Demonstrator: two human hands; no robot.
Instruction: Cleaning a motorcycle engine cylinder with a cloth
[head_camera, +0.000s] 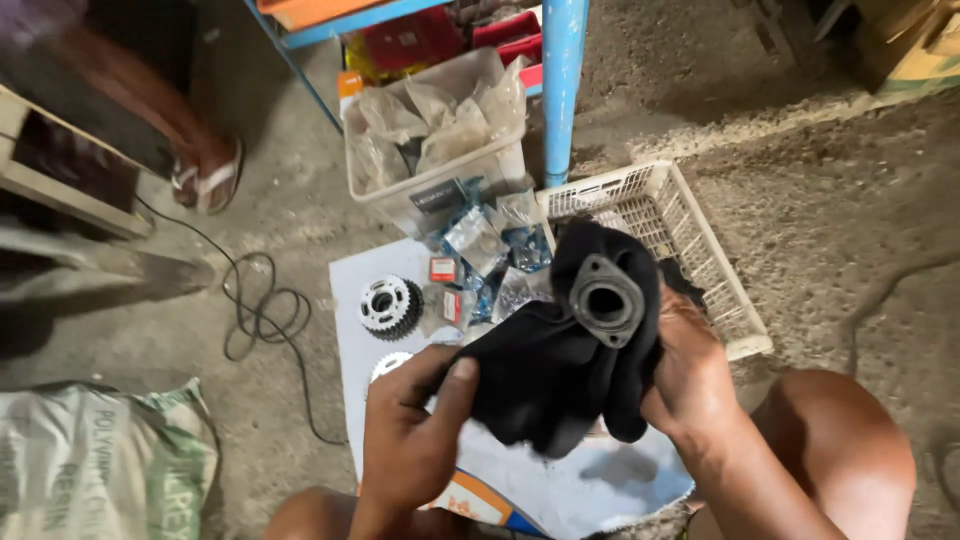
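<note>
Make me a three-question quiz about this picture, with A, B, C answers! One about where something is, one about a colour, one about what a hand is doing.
1. Where is the white basket?
A. on the ground, right of the blue pole
B. on a shelf
C. on a lap

2. What colour is the cloth?
A. red
B. black
C. yellow

3. What is the left hand doing?
A. gripping the cloth
B. resting flat
C. holding a gear

Answers: 1 A, it sits on the dirt floor. 2 B, it is black all over. 3 A, thumb and fingers pinch its edge, while the right hand holds the grey metal part.
</note>
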